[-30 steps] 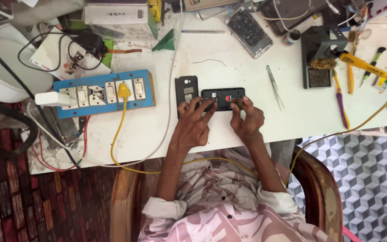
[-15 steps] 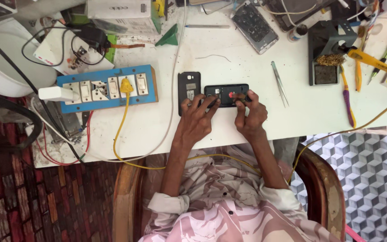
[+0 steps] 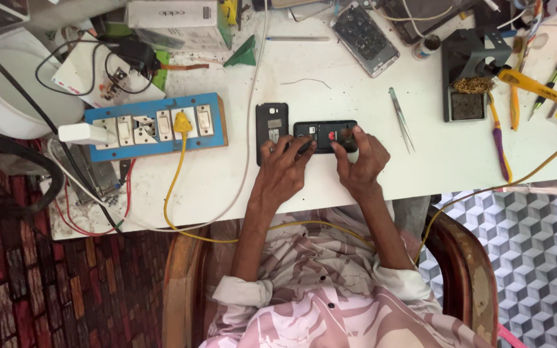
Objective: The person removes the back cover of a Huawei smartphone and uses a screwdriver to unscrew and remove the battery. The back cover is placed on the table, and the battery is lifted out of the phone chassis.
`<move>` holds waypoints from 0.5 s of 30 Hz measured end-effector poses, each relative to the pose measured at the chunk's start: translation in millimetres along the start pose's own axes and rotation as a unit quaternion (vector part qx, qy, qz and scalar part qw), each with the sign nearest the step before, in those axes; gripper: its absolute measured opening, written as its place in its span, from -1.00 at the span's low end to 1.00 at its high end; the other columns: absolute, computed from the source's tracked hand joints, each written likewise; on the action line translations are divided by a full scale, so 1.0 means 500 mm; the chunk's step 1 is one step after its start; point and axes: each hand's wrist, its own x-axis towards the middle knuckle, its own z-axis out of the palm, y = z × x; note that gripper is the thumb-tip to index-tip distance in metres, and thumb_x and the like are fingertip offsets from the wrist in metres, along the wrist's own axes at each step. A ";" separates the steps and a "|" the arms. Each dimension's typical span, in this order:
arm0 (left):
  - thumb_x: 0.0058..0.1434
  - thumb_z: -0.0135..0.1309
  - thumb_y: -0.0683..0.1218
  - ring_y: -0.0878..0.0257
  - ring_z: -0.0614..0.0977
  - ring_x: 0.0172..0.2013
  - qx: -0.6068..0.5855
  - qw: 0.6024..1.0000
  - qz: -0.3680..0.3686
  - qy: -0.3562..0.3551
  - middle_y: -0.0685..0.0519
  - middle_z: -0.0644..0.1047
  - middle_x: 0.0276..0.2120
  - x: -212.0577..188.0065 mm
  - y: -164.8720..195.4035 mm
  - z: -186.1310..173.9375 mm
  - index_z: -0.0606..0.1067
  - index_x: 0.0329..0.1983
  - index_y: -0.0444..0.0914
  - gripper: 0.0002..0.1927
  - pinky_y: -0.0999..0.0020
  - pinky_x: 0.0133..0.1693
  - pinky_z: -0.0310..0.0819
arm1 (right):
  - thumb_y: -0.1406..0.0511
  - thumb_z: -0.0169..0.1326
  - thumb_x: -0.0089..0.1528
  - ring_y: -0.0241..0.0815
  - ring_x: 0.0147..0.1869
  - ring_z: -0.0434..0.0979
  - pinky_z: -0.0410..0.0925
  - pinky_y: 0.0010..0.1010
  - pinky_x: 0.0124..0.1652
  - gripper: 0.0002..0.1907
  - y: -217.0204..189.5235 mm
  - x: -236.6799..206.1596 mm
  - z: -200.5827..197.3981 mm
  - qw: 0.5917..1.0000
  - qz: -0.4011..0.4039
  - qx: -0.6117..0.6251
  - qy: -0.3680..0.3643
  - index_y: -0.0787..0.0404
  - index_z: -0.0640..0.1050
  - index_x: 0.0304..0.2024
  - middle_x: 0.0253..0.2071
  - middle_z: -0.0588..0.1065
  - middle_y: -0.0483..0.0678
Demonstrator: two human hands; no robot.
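A black phone (image 3: pixel 322 133) with its back removed lies flat on the white table (image 3: pixel 330 187), inner parts showing. My left hand (image 3: pixel 283 169) rests on the phone's left end, fingers spread over it. My right hand (image 3: pixel 362 160) holds the phone's right end, fingertips pressing on its open back. The phone's black back cover (image 3: pixel 271 121) lies upright just left of it, touching my left fingertips.
Metal tweezers (image 3: pixel 401 119) lie right of the phone. A blue power strip (image 3: pixel 156 125) with a yellow plug and cable sits to the left. A soldering stand (image 3: pixel 469 77), screwdrivers (image 3: pixel 546 87), another opened phone (image 3: pixel 365 32), a box (image 3: pixel 178 22) and a white bowl (image 3: pixel 1 96) ring the table.
Both hands stay on the opened phone; the fingers shift slightly over its back. The view has drifted a little.
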 end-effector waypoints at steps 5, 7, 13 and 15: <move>0.14 0.07 -0.25 0.11 0.49 0.09 0.010 1.000 0.008 -0.005 0.04 0.52 0.15 0.000 -0.003 0.000 0.60 0.12 -0.24 -0.56 0.01 0.10 0.19 | 0.53 0.27 0.27 -0.13 -0.50 0.49 0.31 -0.36 -0.46 -0.42 0.005 -0.019 0.006 1.000 0.020 0.001 0.009 0.41 0.29 0.26 -0.40 0.54 0.02; 0.15 0.07 -0.25 0.11 0.49 0.09 0.004 1.000 0.002 -0.003 0.04 0.52 0.14 -0.003 0.000 0.002 0.59 0.13 -0.23 -0.56 0.00 0.10 0.18 | 0.54 0.21 0.27 -0.09 -0.44 0.56 0.36 -0.34 -0.42 -0.43 0.007 -0.030 0.006 1.000 0.025 -0.014 0.011 0.41 0.29 0.27 -0.36 0.55 0.08; 0.18 0.08 -0.25 0.13 0.50 0.07 0.015 1.000 0.001 -0.002 0.05 0.53 0.12 -0.005 -0.003 0.004 0.59 0.14 -0.23 -0.57 0.01 0.12 0.18 | 0.62 0.04 0.30 -0.02 -0.33 0.64 0.44 -0.31 -0.33 -0.44 0.012 -0.038 0.006 0.999 0.048 0.026 -0.001 0.38 0.21 0.31 -0.27 0.57 0.12; 0.17 0.08 -0.26 0.12 0.50 0.07 0.008 1.000 0.001 0.002 0.04 0.53 0.13 -0.005 -0.002 0.005 0.60 0.13 -0.24 -0.57 0.03 0.11 0.17 | 0.64 -0.01 0.29 -0.01 -0.30 0.65 0.45 -0.31 -0.31 -0.42 0.007 -0.035 0.003 0.998 0.052 0.038 -0.007 0.36 0.19 0.33 -0.22 0.58 0.14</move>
